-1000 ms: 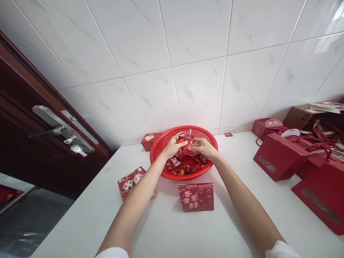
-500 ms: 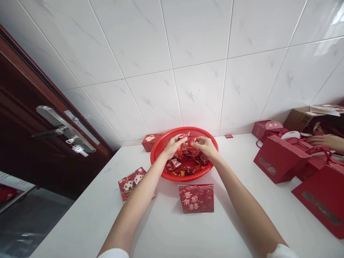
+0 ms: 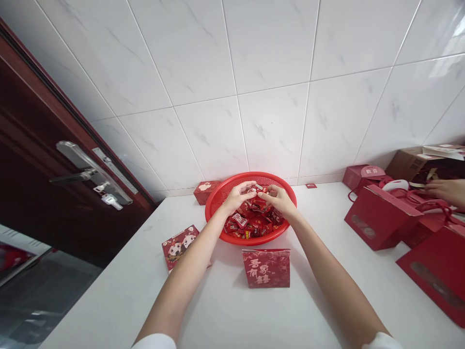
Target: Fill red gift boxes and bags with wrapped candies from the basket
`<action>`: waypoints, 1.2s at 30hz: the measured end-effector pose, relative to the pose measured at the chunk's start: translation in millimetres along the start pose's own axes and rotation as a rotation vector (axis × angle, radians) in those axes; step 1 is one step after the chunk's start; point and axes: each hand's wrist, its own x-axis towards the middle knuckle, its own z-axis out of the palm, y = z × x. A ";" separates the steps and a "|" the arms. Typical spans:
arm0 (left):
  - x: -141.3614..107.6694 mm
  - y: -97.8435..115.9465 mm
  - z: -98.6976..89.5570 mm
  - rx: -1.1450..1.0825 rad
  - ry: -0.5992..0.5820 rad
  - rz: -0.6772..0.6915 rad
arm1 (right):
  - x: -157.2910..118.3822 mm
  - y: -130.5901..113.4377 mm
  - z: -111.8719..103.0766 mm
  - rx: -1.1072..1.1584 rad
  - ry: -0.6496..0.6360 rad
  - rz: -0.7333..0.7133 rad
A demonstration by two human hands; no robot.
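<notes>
Head view: a white counter (image 3: pixel 232 310) runs along a marbled white tile wall. Toward its far side sits a round, red perforated plastic basket (image 3: pixel 259 241) holding small red wrapped packets (image 3: pixel 239 220). Over the basket, the left hand (image 3: pixel 238 196) and the right hand (image 3: pixel 279 199) meet, fingers curled and partly closed, both touching one small red shiny packet (image 3: pixel 259 190) between them. Just nearer than the basket stands a red patterned paper box (image 3: pixel 267 269) with pale lettering. To the left lies a red card box with two cartoon faces (image 3: pixel 179 246), partly behind the left forearm; a small red box (image 3: pixel 205 192) sits beside the basket's far left. At right are red handled gift boxes (image 3: pixel 383 215) and another person's hand (image 3: pixel 446 191).
</notes>
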 end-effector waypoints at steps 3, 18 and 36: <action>-0.1 -0.8 -0.8 0.032 0.012 0.017 | 1.6 0.9 0.8 -0.029 0.035 -0.011; -7.4 8.9 1.6 0.078 -0.108 0.032 | -0.4 -2.0 0.7 -0.003 0.000 -0.028; -9.2 7.3 6.5 0.295 -0.023 0.189 | 2.4 1.4 0.8 -0.018 0.017 -0.027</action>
